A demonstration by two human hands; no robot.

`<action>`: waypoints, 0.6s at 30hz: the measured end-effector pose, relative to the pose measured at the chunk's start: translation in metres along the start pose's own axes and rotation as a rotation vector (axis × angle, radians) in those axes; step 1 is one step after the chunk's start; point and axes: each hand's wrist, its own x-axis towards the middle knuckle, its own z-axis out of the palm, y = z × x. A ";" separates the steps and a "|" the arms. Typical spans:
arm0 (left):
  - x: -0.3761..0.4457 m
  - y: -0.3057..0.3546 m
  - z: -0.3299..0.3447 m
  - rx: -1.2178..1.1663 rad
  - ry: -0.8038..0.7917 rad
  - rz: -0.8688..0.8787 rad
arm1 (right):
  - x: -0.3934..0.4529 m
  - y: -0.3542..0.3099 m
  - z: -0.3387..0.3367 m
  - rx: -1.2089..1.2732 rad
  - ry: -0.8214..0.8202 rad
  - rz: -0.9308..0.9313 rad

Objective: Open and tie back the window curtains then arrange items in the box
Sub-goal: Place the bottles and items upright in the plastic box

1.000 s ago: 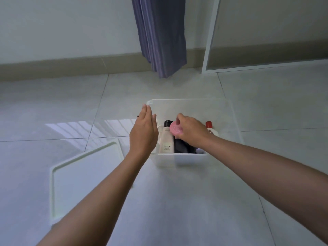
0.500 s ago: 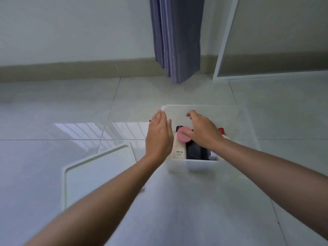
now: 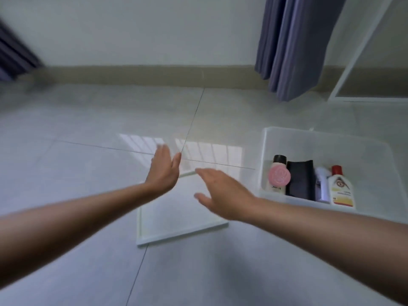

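Glossy pale floor tiles run out under you to a beige skirting board and a white wall, with window light reflected on the tile ahead. Your left hand is flat with straight fingers, raised on edge above the far end of the white box lid, holding nothing; your right hand is also flat and empty, palm down, spread over the lid's right side. Half a second ago both hands were at the box, the right one on the pink disc; now they have left it and hang over the lid, and your view has swung left so that the clear plastic box sits at your right. Inside it, against the near wall, stand a cream bottle with a black cap, its print too blurred and partly hidden to read, with the pink round disc lying against its front; next a black pouch, then a small white item that you cannot make out, then a white bottle with a red cap whose yellow label carries a picture and small unreadable print. Beyond the box the purple curtain hangs gathered beside a white frame, and another dark curtain edge shows blurred at far left.
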 end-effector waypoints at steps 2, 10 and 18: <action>-0.004 -0.033 0.022 -0.032 -0.039 -0.262 | -0.002 0.008 0.028 0.033 -0.128 0.128; -0.016 -0.090 0.046 -0.149 -0.086 -0.682 | -0.002 0.046 0.063 0.169 -0.316 0.366; -0.018 -0.102 0.048 -0.079 -0.098 -0.707 | -0.007 0.044 0.063 0.248 -0.339 0.375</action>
